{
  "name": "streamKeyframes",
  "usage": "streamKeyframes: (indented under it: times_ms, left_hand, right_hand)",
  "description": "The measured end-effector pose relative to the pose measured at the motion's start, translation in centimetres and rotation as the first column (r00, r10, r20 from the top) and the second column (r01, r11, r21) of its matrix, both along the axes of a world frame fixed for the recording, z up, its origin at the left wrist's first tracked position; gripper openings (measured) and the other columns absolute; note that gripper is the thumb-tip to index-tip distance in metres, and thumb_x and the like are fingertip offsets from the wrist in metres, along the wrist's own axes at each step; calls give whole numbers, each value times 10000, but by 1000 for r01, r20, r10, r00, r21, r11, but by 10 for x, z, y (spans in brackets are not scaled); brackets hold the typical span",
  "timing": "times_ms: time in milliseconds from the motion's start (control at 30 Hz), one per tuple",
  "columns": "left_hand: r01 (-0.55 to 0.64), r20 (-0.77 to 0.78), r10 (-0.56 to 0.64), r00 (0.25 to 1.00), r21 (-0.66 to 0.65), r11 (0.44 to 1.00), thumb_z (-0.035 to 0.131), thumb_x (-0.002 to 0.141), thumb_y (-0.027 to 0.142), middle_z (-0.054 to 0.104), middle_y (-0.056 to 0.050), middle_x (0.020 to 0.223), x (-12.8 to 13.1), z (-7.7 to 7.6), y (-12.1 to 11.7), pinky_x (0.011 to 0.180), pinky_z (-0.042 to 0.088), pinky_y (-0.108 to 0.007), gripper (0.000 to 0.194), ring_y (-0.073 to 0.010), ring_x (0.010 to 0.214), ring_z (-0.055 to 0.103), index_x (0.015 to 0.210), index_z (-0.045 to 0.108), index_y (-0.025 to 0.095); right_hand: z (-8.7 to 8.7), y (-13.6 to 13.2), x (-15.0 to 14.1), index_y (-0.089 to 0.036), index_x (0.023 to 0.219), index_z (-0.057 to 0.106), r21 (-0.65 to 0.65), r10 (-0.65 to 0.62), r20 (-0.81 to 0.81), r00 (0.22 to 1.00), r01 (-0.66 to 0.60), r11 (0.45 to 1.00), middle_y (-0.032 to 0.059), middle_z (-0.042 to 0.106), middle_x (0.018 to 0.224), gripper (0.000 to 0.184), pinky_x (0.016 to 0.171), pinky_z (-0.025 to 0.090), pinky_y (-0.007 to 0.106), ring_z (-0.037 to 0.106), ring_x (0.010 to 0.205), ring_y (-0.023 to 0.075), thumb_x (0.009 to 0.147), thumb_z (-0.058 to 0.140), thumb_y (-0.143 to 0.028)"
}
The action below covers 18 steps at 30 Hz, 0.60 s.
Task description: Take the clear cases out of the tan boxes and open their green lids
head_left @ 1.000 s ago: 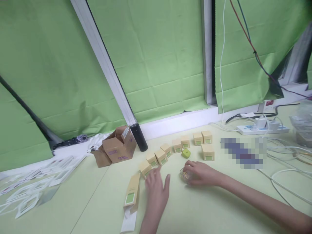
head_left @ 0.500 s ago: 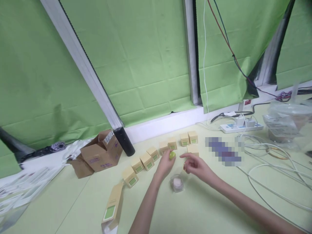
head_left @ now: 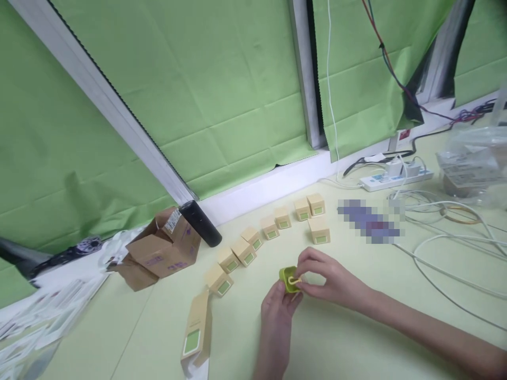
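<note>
Head view: A green curtain (head_left: 229, 79) spans the backdrop, well apart from both hands; it seems no threat to the handwork.
Desk: The pale desk (head_left: 158, 338) lies beneath the hands, bare just below them, so a small part slipping free could bounce or roll out of reach.
Carton: An open brown carton (head_left: 170, 253) sits to the left, flaps raised, a black cylinder (head_left: 200, 223) just beside it; a knock to one would likely disturb the other.
Long box: One long box (head_left: 198, 322) lies with its near end open and white paper poking out, where a careless left sleeve or wrist could snag it.
Left hand: Fingers of the left hand (head_left: 277, 316) are closed around a cup, thumb at its near side; too hard a squeeze could warp the wall, too light a one could let it twist.
Right hand: Thumb and forefinger of the right hand (head_left: 325, 277) are nearly together, pinching at the cup's mouth and hiding part of the work.
Small boxes: A curved row of small boxes (head_left: 243, 252) stands beyond the hands, some touching; one brushed by a knuckle could shove its neighbour.
Green cup: The green cup (head_left: 283, 277) is held above the desk, mouth tilted toward the right hand.
Yellow loop: A thin yellow loop (head_left: 295, 280) sits between the right fingertips at the mouth; an uneven pull could make it slip or snag on the rim.
</note>
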<state>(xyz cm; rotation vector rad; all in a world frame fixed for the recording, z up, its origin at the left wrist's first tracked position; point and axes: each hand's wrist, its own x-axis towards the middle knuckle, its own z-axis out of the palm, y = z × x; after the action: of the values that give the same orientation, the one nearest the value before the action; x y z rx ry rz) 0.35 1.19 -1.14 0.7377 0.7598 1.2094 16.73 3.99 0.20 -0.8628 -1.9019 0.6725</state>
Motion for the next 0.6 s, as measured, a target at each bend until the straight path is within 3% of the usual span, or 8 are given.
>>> streamKeyframes:
  times_ms: [100,267,433,600]
  left_hand:
    - [16,-63,-18,998,-28,999,633,824,312,715,-85,943,5,6,-4,858,472,-294,227,-181,900,632,928,726,134]
    - [8,-82,-13,997,-57,998,664,797,303,720,-73,950,8,7,-8,873,467,-275,226,-174,910,631,942,735,145]
    - [9,-91,-17,996,-83,997,705,760,306,717,-72,911,7,-4,-7,850,484,-272,243,-167,884,636,934,729,139]
    - [14,-112,-27,993,-110,994,761,701,282,707,-51,832,5,-14,-6,831,498,-286,191,-159,840,636,820,704,144]
  right_hand:
    - [-5,0,0,-178,884,629,212,-98,147,984,65,975,98,547,962,85,698,512,334,574,853,200,850,552,-167]
    - [-11,2,0,-151,853,623,355,-165,299,940,51,933,122,577,1003,108,720,491,361,572,885,221,853,524,-108]
    - [-9,2,1,-156,810,622,383,-146,409,901,-24,924,99,602,994,163,749,456,341,570,889,200,873,489,-87]
    - [-4,2,4,-165,777,628,315,-74,531,844,-116,942,72,635,958,180,668,444,307,567,736,164,850,491,-74]
